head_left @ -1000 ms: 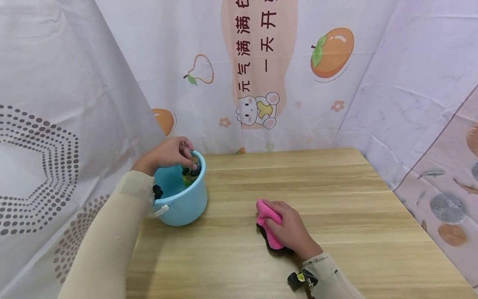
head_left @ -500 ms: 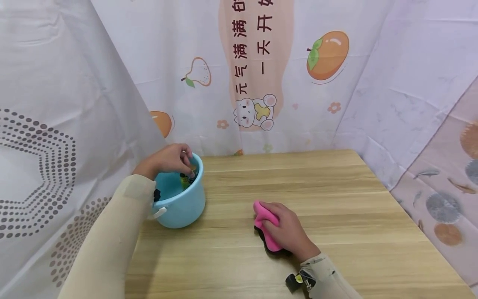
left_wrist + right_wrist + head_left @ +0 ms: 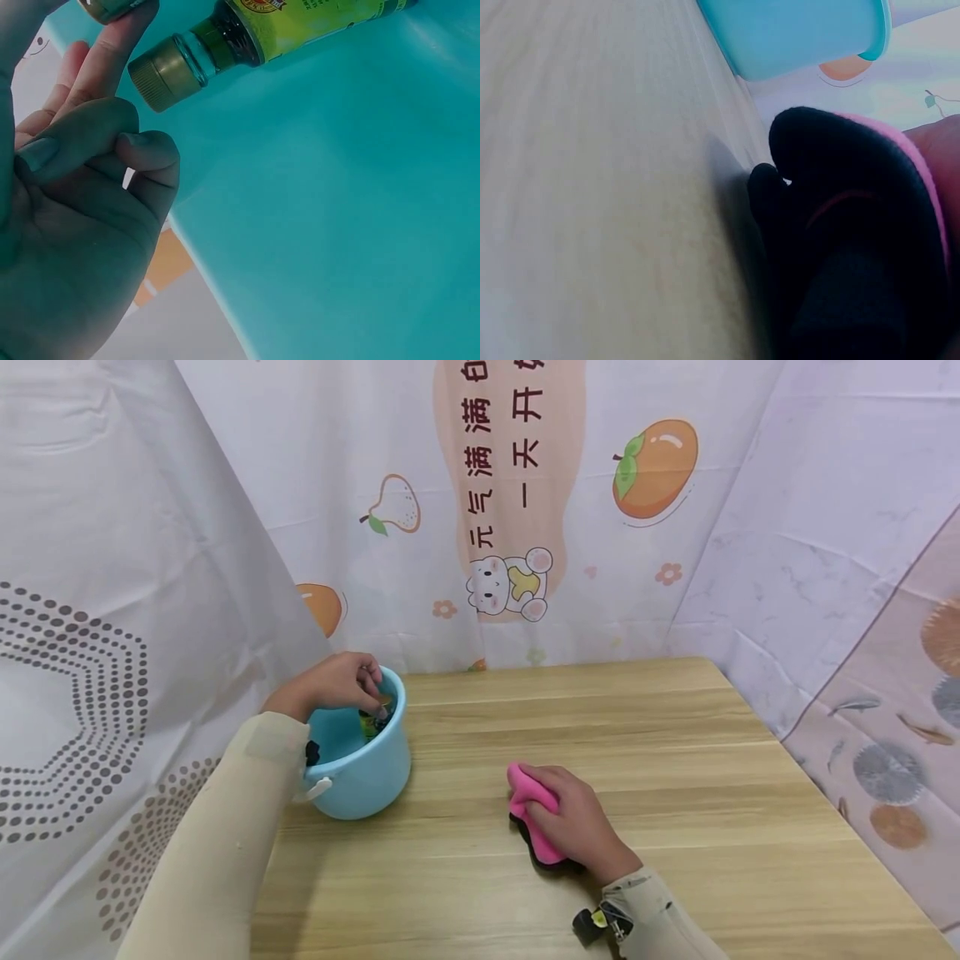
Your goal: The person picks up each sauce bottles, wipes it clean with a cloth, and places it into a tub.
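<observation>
My left hand [image 3: 339,683] reaches over the rim of a light-blue bucket [image 3: 367,787]. It pinches a small bottle by its gold cap [image 3: 105,6], near the top edge of the left wrist view; the rest of that bottle is mostly hidden there. Beside it in the bucket leans another bottle [image 3: 304,26] with a yellow-green label and gold screw cap. On the table, my right hand [image 3: 573,822] grips a bunched soft cloth [image 3: 536,795], pink on top and black underneath. From the right wrist, its black folds [image 3: 847,202] show close over the wood.
The wooden table [image 3: 660,735] extends to the right and ends at a patterned curtain [image 3: 555,635] behind. A white handle mount [image 3: 321,787] sticks out from the bucket's near side. A dark wrist device [image 3: 588,925] hangs under the right sleeve.
My left hand has sunk slightly deeper into the bucket with the bottle. The head view has shifted a little; my right hand keeps its grip on the cloth in the same spot.
</observation>
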Motion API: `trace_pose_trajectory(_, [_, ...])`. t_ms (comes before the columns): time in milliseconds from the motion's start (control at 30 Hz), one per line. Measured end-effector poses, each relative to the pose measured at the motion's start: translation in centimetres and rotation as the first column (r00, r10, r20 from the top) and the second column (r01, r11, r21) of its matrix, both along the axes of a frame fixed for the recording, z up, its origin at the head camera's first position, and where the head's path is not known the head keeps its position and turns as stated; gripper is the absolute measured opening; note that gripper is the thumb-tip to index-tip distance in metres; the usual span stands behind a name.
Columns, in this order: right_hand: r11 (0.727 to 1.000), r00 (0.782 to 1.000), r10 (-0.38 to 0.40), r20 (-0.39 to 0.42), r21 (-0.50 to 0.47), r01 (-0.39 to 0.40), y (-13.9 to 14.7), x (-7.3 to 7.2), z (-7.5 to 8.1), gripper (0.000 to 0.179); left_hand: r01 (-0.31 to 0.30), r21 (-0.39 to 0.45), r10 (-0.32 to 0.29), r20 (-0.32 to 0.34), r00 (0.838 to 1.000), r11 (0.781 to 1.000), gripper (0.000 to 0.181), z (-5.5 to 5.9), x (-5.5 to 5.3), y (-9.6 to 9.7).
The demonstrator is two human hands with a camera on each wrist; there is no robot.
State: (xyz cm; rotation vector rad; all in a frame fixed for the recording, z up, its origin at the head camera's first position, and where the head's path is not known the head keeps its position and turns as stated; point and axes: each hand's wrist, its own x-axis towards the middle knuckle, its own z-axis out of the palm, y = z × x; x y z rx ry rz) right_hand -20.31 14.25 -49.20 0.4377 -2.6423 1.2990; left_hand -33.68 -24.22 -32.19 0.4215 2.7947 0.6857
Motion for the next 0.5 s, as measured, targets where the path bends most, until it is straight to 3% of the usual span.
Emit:
trace_pose_trajectory(267, [1.000, 1.000, -0.020, -0.020, -0.012, 0.020, -0.2, 0.0, -0.1, 0.049, 0.020, 0.022, -0.020, 0.010, 1.000, 1.000, 0.043, -0.1, 0.0, -0.4])
trace_pose_trajectory(500, [0.991, 0.989, -0.133, -0.070, 0.001, 0.133, 0.8, -0.5, -0.1, 0.056, 0.016, 0.001, -0.016, 0.013, 1.000, 1.000, 0.038, -0.6, -0.2, -0.3])
